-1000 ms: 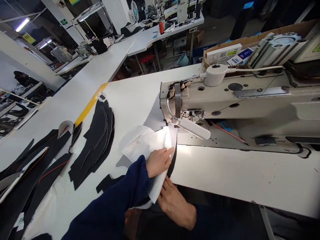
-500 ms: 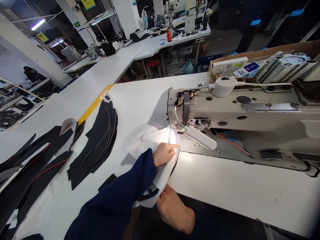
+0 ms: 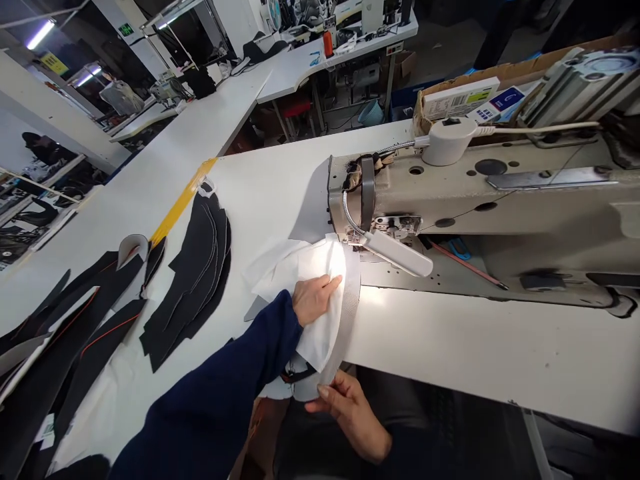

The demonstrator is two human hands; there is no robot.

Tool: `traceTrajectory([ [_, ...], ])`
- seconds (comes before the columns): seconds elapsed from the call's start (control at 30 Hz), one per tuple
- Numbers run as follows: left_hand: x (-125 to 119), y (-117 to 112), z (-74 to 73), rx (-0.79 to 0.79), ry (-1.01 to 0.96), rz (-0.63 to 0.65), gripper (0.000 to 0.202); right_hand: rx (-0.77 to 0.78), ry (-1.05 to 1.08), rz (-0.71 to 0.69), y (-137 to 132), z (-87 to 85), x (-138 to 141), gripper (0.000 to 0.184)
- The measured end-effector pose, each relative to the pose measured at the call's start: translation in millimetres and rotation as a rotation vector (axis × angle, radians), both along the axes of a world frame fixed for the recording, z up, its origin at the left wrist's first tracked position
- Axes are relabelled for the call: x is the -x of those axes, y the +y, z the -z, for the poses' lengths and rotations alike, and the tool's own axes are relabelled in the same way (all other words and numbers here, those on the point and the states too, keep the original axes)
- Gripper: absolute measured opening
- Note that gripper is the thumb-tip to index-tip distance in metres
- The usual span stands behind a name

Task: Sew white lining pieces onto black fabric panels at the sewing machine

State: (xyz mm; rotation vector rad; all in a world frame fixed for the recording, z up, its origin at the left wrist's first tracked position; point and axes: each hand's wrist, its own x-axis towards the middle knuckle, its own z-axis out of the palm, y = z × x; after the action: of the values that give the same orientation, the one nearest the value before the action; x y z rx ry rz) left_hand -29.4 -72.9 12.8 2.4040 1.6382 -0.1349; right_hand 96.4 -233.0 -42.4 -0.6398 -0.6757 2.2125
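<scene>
Under the needle area of a sewing machine [image 3: 450, 193] lies a layered fabric piece: white cloth [image 3: 320, 340] on top, with a curved grey mesh edge [image 3: 351, 303] showing along its right side. My left hand [image 3: 315, 299] rests on the white cloth just in front of the needle area, fingers extended and pressing down. Lower down, at the table's front edge, my right hand [image 3: 350, 407] pinches the end of the grey mesh edge between thumb and fingers. A lamp [image 3: 397, 253] on a bendable neck lights the cloth by the needle.
Stacked dark fabric pieces [image 3: 193, 280] lie left of the work. Further left are dark panels [image 3: 75, 360] with orange piping. Yellow tape [image 3: 183, 200] crosses the white table [image 3: 450, 340]. A red pencil [image 3: 470, 265] lies under the machine arm; a cardboard box [image 3: 425, 110] stands behind.
My left hand has slid a little toward the left on the cloth. My right hand has turned and now pinches the grey edge, which shows more widely beside the white cloth.
</scene>
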Motion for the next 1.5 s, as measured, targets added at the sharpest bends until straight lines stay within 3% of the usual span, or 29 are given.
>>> traceTrajectory([
  [0.13,2.1,-1.5,-15.9,0.112,-0.129,0.007,0.033,-0.414,-0.306,0.02,13.0,-12.4,-7.1,0.027],
  [0.27,-6.3,-15.7,-33.0,0.13,-0.165,-0.007,0.05,-1.216,-0.7,0.078,32.5,-23.2,-14.2,0.022],
  [0.33,-12.3,-25.6,-29.7,0.069,-0.112,-0.037,0.055,-1.567,-0.878,0.074,35.6,-17.3,-13.1,0.018],
  [0.43,-19.1,-34.2,-17.1,0.012,-0.02,-0.03,0.042,-1.79,-1.168,0.017,28.7,-1.3,-6.5,0.028],
  [0.57,-22.2,-33.6,-6.2,-0.018,0.002,-0.013,0.035,-1.833,-1.347,-0.058,15.6,3.2,-0.1,0.045],
  [0.7,-21.2,-31.1,-2.3,-0.044,0.002,-0.021,0.036,-1.846,-1.377,-0.058,10.5,-4.3,-0.1,0.045],
  [0.87,-23.7,-25.1,2.8,-0.098,-0.011,-0.042,0.035,-1.849,-1.344,0.021,7.8,1.1,-1.1,0.044],
  [1.03,-29.8,-8.5,6.2,-0.146,-0.021,-0.036,0.03,-1.907,-1.449,-0.028,20.6,-8.4,-5.0,0.056],
  [1.2,-36.2,10.7,7.8,-0.182,-0.03,-0.048,0.025,-1.871,-1.468,0.038,37.1,-12.7,-4.4,0.073],
  [1.33,-40.3,26.3,6.3,-0.17,-0.028,-0.077,0.024,-1.827,-1.497,0.01,44.7,-5.9,0.0,0.075],
  [1.5,-44.0,45.9,7.5,-0.169,-0.02,-0.125,0.029,-1.775,-1.469,0.12,54.8,4.6,6.4,0.063],
])
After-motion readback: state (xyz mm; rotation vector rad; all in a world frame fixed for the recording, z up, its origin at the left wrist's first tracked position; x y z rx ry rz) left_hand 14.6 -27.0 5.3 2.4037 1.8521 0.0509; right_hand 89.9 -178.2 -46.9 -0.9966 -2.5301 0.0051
